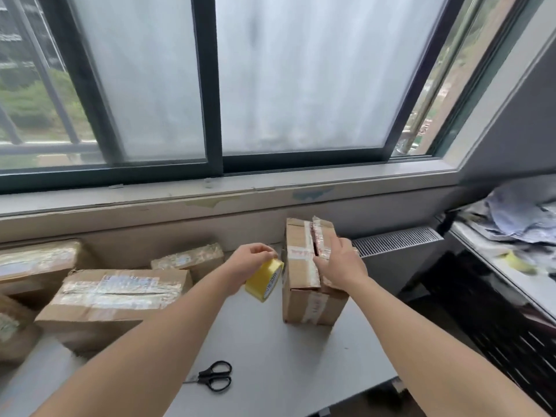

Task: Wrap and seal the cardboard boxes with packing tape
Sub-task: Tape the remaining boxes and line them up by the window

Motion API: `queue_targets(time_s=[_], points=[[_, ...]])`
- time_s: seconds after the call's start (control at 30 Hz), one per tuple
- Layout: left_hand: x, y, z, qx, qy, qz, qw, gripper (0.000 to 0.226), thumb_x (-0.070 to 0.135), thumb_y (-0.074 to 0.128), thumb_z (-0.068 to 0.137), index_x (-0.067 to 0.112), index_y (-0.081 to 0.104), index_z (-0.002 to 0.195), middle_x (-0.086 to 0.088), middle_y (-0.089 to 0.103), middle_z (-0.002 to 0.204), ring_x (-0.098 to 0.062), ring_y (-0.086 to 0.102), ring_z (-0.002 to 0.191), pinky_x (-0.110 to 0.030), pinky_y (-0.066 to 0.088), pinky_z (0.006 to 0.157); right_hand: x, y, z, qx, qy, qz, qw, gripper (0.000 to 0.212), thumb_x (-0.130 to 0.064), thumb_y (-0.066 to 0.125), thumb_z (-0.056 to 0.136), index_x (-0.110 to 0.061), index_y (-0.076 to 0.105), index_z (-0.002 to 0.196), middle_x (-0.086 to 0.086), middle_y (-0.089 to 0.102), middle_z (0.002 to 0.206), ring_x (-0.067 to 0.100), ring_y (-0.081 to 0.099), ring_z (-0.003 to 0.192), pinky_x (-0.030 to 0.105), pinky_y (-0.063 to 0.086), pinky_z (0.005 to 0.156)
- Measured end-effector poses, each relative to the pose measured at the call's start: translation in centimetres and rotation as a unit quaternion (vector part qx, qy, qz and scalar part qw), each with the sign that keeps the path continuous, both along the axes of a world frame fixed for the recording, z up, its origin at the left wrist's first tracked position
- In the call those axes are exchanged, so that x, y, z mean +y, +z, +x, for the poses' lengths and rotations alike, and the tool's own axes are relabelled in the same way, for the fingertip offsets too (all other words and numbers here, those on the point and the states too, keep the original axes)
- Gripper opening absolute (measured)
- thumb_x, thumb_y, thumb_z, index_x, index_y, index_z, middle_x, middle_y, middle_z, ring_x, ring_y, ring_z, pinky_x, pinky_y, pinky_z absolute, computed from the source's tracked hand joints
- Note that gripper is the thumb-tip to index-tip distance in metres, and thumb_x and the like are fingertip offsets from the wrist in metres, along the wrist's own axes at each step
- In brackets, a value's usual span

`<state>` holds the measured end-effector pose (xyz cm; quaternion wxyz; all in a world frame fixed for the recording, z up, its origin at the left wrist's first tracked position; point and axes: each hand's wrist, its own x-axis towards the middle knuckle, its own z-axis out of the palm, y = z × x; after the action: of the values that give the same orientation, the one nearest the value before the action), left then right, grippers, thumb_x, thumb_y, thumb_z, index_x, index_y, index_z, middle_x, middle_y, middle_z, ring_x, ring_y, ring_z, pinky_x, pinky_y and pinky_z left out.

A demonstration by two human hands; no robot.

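A small cardboard box point(301, 266) stands on the grey table point(285, 356), its two top flaps slightly apart along the middle seam, with old tape on them. My right hand point(340, 261) rests on the right flap, fingers straight, pressing it down. My left hand point(251, 261) grips a roll of yellow packing tape point(264, 279) just left of the box, held above the table. Whether any tape strip runs from the roll to the box I cannot tell.
Black scissors point(215, 376) lie near the table's front edge. Several taped cardboard boxes point(114, 299) crowd the left side and back. A window sill point(240, 188) runs behind. A radiator grille point(397, 240) and a cluttered shelf point(511, 236) are at right.
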<state>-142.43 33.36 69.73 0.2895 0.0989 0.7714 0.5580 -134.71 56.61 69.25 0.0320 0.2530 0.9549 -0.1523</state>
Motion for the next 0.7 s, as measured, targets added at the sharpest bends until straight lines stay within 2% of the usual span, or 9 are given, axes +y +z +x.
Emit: queue_targets(time_s=[0.07, 0.17, 0.3, 0.47, 0.6, 0.7], points=[[1.2, -0.3, 0.3, -0.006, 0.002, -0.001, 1.0, 0.015, 0.025, 0.064, 0.1, 0.016, 0.076, 0.104, -0.005, 0.069, 0.102, -0.021, 0.061, 0.087, -0.031, 0.05, 0.073, 1.2, -0.7, 0.0, -0.02, -0.017, -0.018, 0.999, 0.079, -0.057, 0.055, 0.092, -0.021, 0.024, 0.155, 0.011, 0.037, 0.149, 0.038, 0.045, 0.131, 0.048, 0.047, 0.1], [2.2, -1.0, 0.6, -0.02, 0.014, -0.009, 1.0, 0.014, 0.027, 0.065, 0.1, 0.02, 0.076, 0.101, -0.006, 0.07, 0.106, -0.022, 0.062, 0.091, -0.034, 0.051, 0.076, 2.1, -1.9, -0.3, -0.065, -0.029, -0.039, 0.997, 0.085, -0.06, 0.055, 0.087, -0.024, 0.02, 0.156, 0.013, 0.041, 0.142, 0.039, 0.047, 0.127, 0.049, 0.047, 0.099], [2.4, -2.0, 1.0, -0.046, 0.037, -0.018, 0.998, 0.014, 0.029, 0.065, 0.099, 0.024, 0.078, 0.096, -0.004, 0.07, 0.104, -0.023, 0.061, 0.09, -0.035, 0.049, 0.076, 2.4, -3.4, -0.2, -0.131, -0.048, -0.038, 0.99, 0.079, -0.062, 0.053, 0.089, -0.013, 0.032, 0.147, 0.011, 0.049, 0.134, 0.034, 0.055, 0.117, 0.039, 0.046, 0.079], [1.9, -3.3, 1.5, -0.056, 0.043, -0.035, 0.997, 0.015, 0.032, 0.065, 0.099, 0.026, 0.078, 0.097, -0.004, 0.069, 0.107, -0.024, 0.06, 0.093, -0.037, 0.048, 0.078, 2.5, -2.9, -1.1, -0.132, -0.059, -0.039, 0.989, 0.068, -0.047, 0.046, 0.092, -0.001, 0.041, 0.142, 0.011, 0.06, 0.112, 0.031, 0.056, 0.1, 0.034, 0.044, 0.07], [1.7, -3.8, 1.8, -0.057, 0.04, -0.045, 0.997, 0.015, 0.033, 0.065, 0.099, 0.026, 0.078, 0.099, -0.006, 0.068, 0.111, -0.026, 0.06, 0.097, -0.038, 0.049, 0.081, 2.4, -3.3, -1.3, -0.131, -0.069, -0.043, 0.988, 0.065, -0.037, 0.043, 0.096, 0.003, 0.03, 0.146, 0.021, 0.056, 0.131, 0.035, 0.056, 0.114, 0.037, 0.044, 0.076], [1.1, -3.9, 2.2, -0.057, 0.039, -0.04, 0.997, 0.014, 0.035, 0.066, 0.098, 0.026, 0.078, 0.099, -0.007, 0.068, 0.111, -0.027, 0.061, 0.098, -0.039, 0.05, 0.081, 2.1, -2.9, -1.3, -0.141, -0.055, -0.01, 0.988, 0.059, -0.025, 0.046, 0.1, 0.004, 0.028, 0.148, 0.021, 0.056, 0.133, 0.037, 0.056, 0.118, 0.039, 0.045, 0.076]])
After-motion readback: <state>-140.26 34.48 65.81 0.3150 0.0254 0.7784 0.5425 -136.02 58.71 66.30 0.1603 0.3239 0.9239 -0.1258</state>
